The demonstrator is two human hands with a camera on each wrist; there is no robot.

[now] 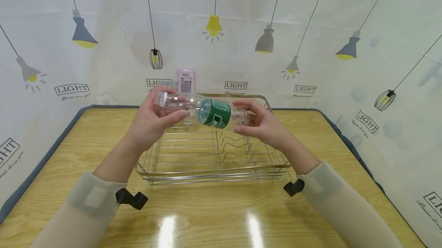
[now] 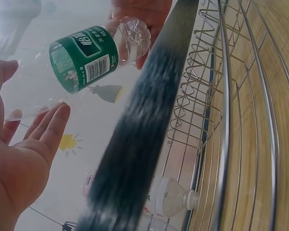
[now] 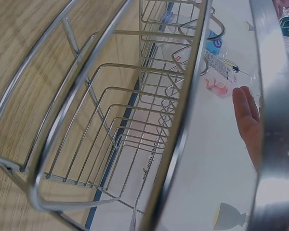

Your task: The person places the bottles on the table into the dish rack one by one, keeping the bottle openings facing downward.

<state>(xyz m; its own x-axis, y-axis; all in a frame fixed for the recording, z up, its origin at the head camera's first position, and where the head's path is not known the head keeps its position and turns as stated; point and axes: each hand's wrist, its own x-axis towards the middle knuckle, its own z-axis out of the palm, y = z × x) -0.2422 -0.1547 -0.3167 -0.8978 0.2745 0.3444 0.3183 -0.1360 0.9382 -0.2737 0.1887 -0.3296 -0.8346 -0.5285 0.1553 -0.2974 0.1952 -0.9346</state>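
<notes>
The person's left hand (image 1: 152,119) wraps its fingers round the neck end of a clear plastic bottle (image 1: 203,110), just under the white cap, while the right hand (image 1: 264,123) cups the bottle's base end with thumb and fingers curled about it. So both hands grip the same bottle, one at each end, and neither is free.

The bottle lies almost level in the air, its long axis running left to right across the person's front, cap toward the left hand, base toward the right, with the green label (image 1: 215,113) about midway between the two grips. It looks empty, or nearly so. From the left wrist view the bottle (image 2: 98,53) shows its label and ribbed base against the right hand's fingers.

Directly beneath, well clear of the bottle, stands a wire dish rack (image 1: 214,169) on the wooden table (image 1: 207,217). The rack holds nothing that I can make out in its wire slots (the bars are bare from the head view). Behind it, against the lamp-printed backdrop (image 1: 310,29), stands another bottle with a pink label (image 1: 185,80), upright and well apart from the hands.
</notes>
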